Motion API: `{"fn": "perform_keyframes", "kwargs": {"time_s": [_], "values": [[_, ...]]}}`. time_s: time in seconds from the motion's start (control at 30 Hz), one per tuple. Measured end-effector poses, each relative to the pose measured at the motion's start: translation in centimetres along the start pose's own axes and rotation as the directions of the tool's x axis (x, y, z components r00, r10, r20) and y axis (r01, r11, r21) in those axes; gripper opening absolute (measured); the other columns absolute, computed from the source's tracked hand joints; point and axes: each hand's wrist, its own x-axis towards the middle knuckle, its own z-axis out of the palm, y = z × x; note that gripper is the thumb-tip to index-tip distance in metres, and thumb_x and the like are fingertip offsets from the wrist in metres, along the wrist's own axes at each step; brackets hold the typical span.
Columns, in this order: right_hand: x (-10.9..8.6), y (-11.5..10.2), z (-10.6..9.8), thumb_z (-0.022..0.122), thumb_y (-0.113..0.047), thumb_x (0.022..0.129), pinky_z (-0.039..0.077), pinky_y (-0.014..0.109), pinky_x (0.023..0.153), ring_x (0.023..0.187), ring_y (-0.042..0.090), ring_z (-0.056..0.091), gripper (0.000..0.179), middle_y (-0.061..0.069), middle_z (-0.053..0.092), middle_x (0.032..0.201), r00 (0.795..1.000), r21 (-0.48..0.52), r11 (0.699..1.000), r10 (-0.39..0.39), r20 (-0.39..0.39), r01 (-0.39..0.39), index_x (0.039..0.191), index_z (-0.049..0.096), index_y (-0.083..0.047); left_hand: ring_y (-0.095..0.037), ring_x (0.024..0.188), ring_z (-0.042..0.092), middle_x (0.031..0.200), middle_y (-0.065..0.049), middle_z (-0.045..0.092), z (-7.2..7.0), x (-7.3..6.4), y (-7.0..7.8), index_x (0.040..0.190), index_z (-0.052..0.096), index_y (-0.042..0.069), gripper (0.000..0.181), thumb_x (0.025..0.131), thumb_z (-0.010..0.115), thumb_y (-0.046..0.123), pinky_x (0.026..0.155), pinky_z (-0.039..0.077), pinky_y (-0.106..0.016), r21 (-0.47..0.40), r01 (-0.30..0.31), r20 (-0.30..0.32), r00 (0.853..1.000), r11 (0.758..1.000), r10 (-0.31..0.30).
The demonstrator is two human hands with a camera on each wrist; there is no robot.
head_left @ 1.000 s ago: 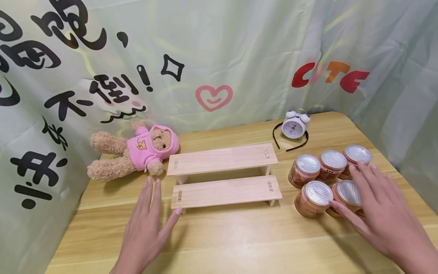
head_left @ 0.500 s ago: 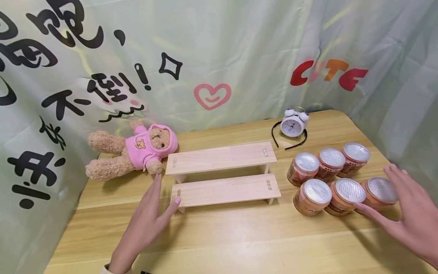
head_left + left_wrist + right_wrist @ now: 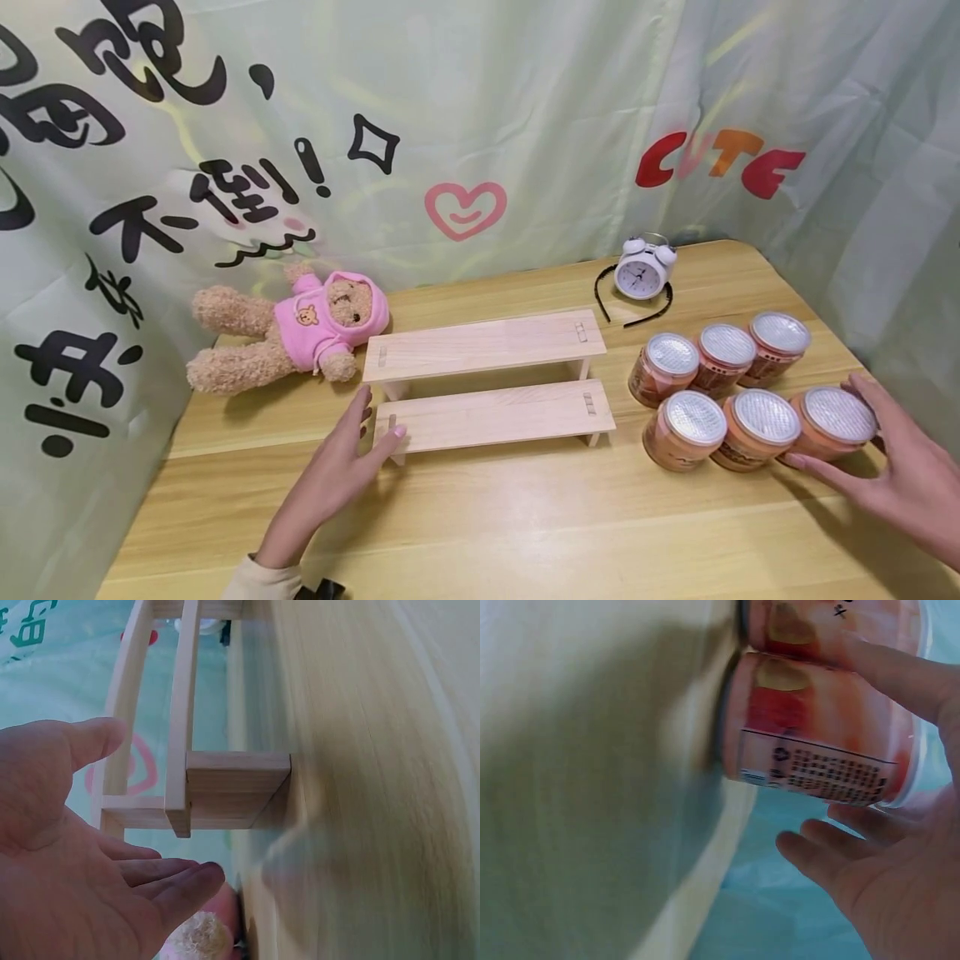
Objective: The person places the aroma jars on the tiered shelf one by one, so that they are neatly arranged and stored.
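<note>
My right hand (image 3: pixel 896 479) is around the front-right can (image 3: pixel 828 429), thumb at its near left side. In the right wrist view, the thumb (image 3: pixel 907 679) overlaps the joint between two cans, while the other fingers (image 3: pixel 817 859) stay apart from the orange-red labelled can (image 3: pixel 817 735). My left hand (image 3: pixel 333 475) hovers at the left end of a two-tier wooden stand (image 3: pixel 495 421), holding nothing. From the left wrist, that hand (image 3: pixel 82 877) appears palm up beside the end of the stand (image 3: pixel 236 772), its fingers loosely extended.
Two rows of three silver-topped cans (image 3: pixel 723 346) stand on the right of the wooden table (image 3: pixel 525 517). Behind them are a white alarm clock (image 3: pixel 641 271) and a black headband (image 3: pixel 648 321). A teddy bear (image 3: pixel 300 329) in a pink hoodie lies back left, near the printed curtain (image 3: pixel 555 125).
My right hand has moved right and down from above the cans to the front-right one, uncovering the front row. My left hand has shifted slightly right, with its fingers more bent.
</note>
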Motion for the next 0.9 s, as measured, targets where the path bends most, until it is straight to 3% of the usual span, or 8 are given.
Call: {"fn": "perform_keyframes", "kwargs": {"time_s": [0.03,0.2,0.3,0.43,0.63,0.77,0.9], "values": [[0.1,0.3,0.1,0.100,-0.008,0.054,0.028,-0.005,0.080,0.108,-0.021,0.036,0.115,0.024,0.052,0.122,1.000,0.023,1.000,-0.001,0.011,0.000,0.147,0.034,0.009,-0.042,0.145,0.032,0.161,-0.027,0.025,0.1,0.1,0.0,0.162,0.006,0.003,0.099,0.098,0.059,0.056,0.115,0.029,-0.056,-0.019,-0.004,0.007,1.000,1.000,0.004],[0.1,1.2,0.5,0.098,0.001,0.056,0.036,-0.003,0.074,0.097,-0.024,0.040,0.093,-0.018,0.047,0.115,1.000,0.085,0.996,0.004,0.009,-0.005,0.132,0.044,0.010,-0.045,0.143,0.034,0.159,-0.029,0.028,0.3,0.5,-0.1,0.162,0.009,0.003,0.097,0.098,0.061,0.054,0.114,0.031,-0.057,-0.049,0.013,0.035,0.999,0.999,-0.011],[0.0,1.3,0.8,0.093,0.010,0.057,0.041,-0.001,0.075,0.095,-0.022,0.047,0.076,-0.028,0.049,0.110,1.000,0.153,0.988,-0.009,-0.001,0.009,0.121,0.054,0.001,-0.048,0.141,0.036,0.159,-0.029,0.029,0.3,0.7,0.0,0.161,0.016,0.004,0.091,0.099,0.060,0.054,0.113,0.031,-0.062,-0.023,0.026,0.042,0.999,0.999,-0.025],[0.2,1.3,0.8,0.087,0.022,0.057,0.046,0.002,0.074,0.096,-0.015,0.055,0.073,-0.023,0.059,0.105,0.999,0.259,0.965,-0.040,0.018,0.034,0.112,0.059,-0.017,-0.046,0.142,0.034,0.160,-0.026,0.029,0.4,0.9,-0.1,0.160,0.022,0.005,0.084,0.100,0.061,0.049,0.114,0.029,-0.061,-0.032,0.022,0.058,0.998,0.999,-0.020],[0.5,1.4,0.5,0.083,0.027,0.058,0.047,0.004,0.076,0.095,-0.011,0.060,0.069,-0.019,0.065,0.102,0.997,0.308,0.951,-0.058,0.049,0.040,0.111,0.063,-0.013,-0.043,0.144,0.033,0.159,-0.025,0.032,0.7,1.1,-0.5,0.159,0.026,0.007,0.077,0.100,0.064,0.040,0.114,0.029,-0.060,-0.096,0.006,0.070,0.998,0.995,0.001],[0.3,1.6,0.0,0.084,0.024,0.060,0.046,0.003,0.075,0.095,-0.013,0.058,0.076,-0.022,0.063,0.105,1.000,0.304,0.953,-0.012,0.003,0.011,0.116,0.060,-0.021,-0.044,0.142,0.035,0.158,-0.026,0.033,0.8,1.2,-0.5,0.158,0.027,0.007,0.076,0.100,0.066,0.036,0.113,0.031,-0.060,-0.115,0.005,0.071,0.997,0.993,0.003],[0.4,1.9,-0.4,0.081,0.028,0.057,0.045,0.002,0.075,0.095,-0.012,0.056,0.090,-0.021,0.058,0.109,0.994,0.285,0.958,0.001,-0.105,0.029,0.123,0.055,-0.028,-0.046,0.143,0.032,0.159,-0.028,0.030,0.8,1.2,-0.5,0.158,0.027,0.007,0.076,0.100,0.066,0.036,0.114,0.028,-0.061,-0.118,0.021,0.067,0.998,0.993,-0.013]]}}
